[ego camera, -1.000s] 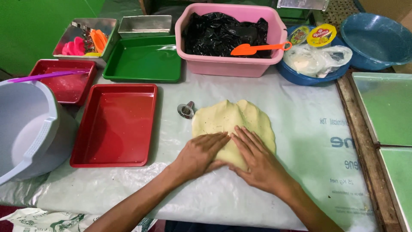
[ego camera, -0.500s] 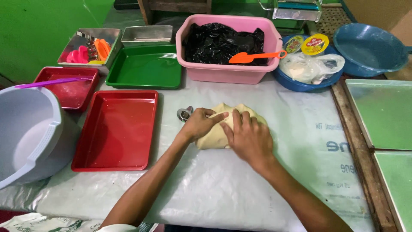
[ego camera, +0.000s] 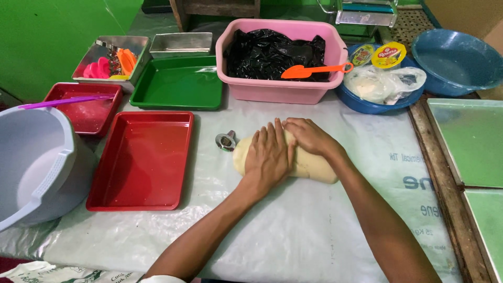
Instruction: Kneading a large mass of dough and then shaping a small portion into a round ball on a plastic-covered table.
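Plastic-covered table (ego camera: 335, 230) | one dough roll (ego camera: 314, 166) | two hands: left hand (ego camera: 270, 154), right hand (ego camera: 310, 137) flat on it | two red trays (ego camera: 141, 162)

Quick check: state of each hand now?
Left hand: open, flat on the dough.
Right hand: fingers curled, pressing on the dough.

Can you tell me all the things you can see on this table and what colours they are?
dough: 1, pale yellow, middle of the table under both hands
small metal ring: 1, silver, just left of the dough
red trays: 2, left of the dough
green tray: 1, behind the red ones
metal tins: 2, silver, far left
pink tub: 1, far middle, holds black plastic
orange scoop: 1, on the tub
blue bowls: 2, far right
grey bucket: 1, left edge
left hand: 1, flat on the dough
right hand: 1, on the dough's far side
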